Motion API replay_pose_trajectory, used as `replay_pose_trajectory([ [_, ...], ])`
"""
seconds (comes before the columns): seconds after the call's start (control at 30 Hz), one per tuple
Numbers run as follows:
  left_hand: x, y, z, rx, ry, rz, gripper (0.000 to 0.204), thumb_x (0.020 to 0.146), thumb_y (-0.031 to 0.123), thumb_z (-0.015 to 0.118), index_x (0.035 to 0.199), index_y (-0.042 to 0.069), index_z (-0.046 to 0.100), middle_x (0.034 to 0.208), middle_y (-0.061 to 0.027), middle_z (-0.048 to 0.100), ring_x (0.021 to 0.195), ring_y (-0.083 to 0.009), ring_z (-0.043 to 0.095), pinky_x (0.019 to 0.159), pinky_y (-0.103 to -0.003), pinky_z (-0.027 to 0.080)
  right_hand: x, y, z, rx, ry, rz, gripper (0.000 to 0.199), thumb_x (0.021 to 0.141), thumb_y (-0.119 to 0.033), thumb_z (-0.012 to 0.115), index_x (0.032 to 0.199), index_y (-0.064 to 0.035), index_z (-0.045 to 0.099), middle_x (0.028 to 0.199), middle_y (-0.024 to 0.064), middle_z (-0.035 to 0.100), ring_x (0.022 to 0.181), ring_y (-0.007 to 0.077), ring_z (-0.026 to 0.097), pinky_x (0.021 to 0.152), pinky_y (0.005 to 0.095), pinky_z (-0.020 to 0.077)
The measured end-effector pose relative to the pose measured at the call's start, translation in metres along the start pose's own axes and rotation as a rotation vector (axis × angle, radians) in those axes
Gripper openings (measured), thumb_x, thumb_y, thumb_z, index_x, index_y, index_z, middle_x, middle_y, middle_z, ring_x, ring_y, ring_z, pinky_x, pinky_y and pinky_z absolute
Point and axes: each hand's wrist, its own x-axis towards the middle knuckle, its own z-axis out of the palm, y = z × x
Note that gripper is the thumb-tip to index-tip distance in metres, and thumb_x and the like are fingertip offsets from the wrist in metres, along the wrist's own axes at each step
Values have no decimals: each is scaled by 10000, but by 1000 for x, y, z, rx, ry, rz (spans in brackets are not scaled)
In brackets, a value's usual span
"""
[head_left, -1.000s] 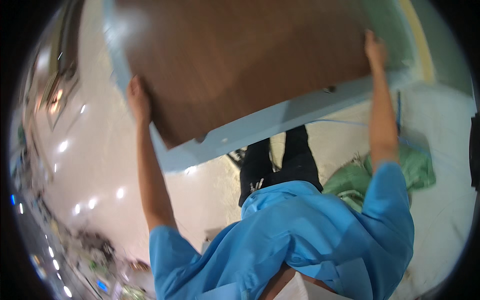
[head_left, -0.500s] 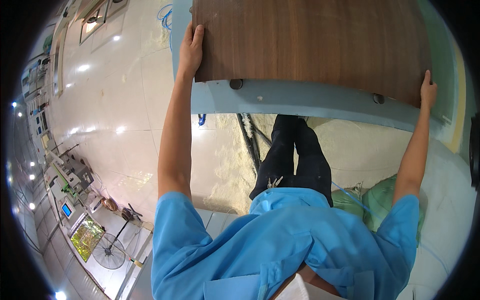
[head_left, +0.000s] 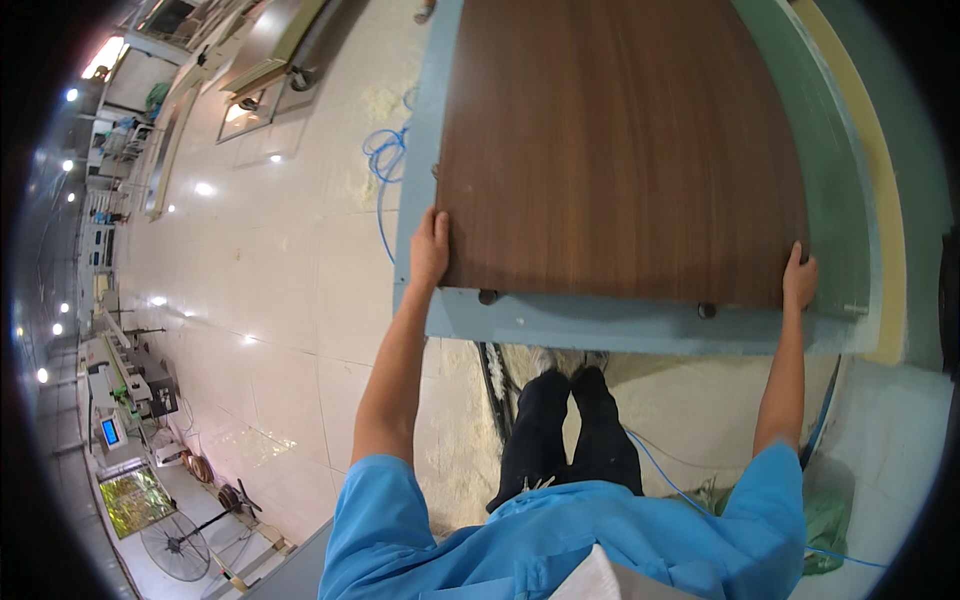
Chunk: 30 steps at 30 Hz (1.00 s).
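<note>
A large brown wood-grain board (head_left: 620,150) lies flat over a blue-grey worktable (head_left: 570,330), its near edge a little inside the table's front edge. My left hand (head_left: 430,248) is closed on the board's left edge by the near corner, with the thumb on top. On the opposite side, my right hand (head_left: 799,278) grips the right edge near its corner, fingers partly hidden. Two dark round pads, a left one (head_left: 487,297) and a right one (head_left: 707,310), peek out from under the near edge.
Coiled blue hose (head_left: 385,155) lies on the floor left of the table. Pale dust and dark cables (head_left: 495,385) are near my feet. A green sack (head_left: 826,530) sits at lower right. A standing fan (head_left: 175,545) and machines are far left; a wheeled cart (head_left: 275,50) is at the back.
The view has shifted, so the board and table appear lower and more of the board's length shows. Both hands keep hold of the board's side edges, near its front corners.
</note>
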Motion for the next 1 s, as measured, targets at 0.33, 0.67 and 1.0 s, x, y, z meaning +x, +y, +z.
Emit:
replay_pose_trajectory([
  [0.33, -5, 4, -10, -180, -32, -69, 476, 1076, 331, 536, 1455, 44, 553, 1298, -263, 675, 1248, -437, 617, 1053, -468, 481, -28, -32, -11, -233, 80, -130, 617, 1069, -446, 484, 1425, 55, 545, 1393, 307, 591, 1259, 474, 591, 1047, 548, 483],
  [0.67, -28, -61, -50, -321, -425, 228, 609, 1025, 189, 611, 1552, -16, 385, 1506, -292, 500, 1387, -470, 481, 1174, -506, 383, -264, -306, 23, -324, -183, -378, 646, 1087, -476, 452, 1536, -12, 422, 1510, 375, 442, 1354, 567, 466, 1098, 594, 441],
  [1.0, -6, -238, -248, -23, -430, 20, 499, 963, 219, 690, 1410, 40, 561, 1337, -243, 641, 1184, -447, 640, 1006, -510, 517, -375, -496, 22, -349, -368, -29, 888, 1074, -649, 315, 1649, 11, 168, 1647, 412, 164, 1500, 624, 226, 1162, 719, 320],
])
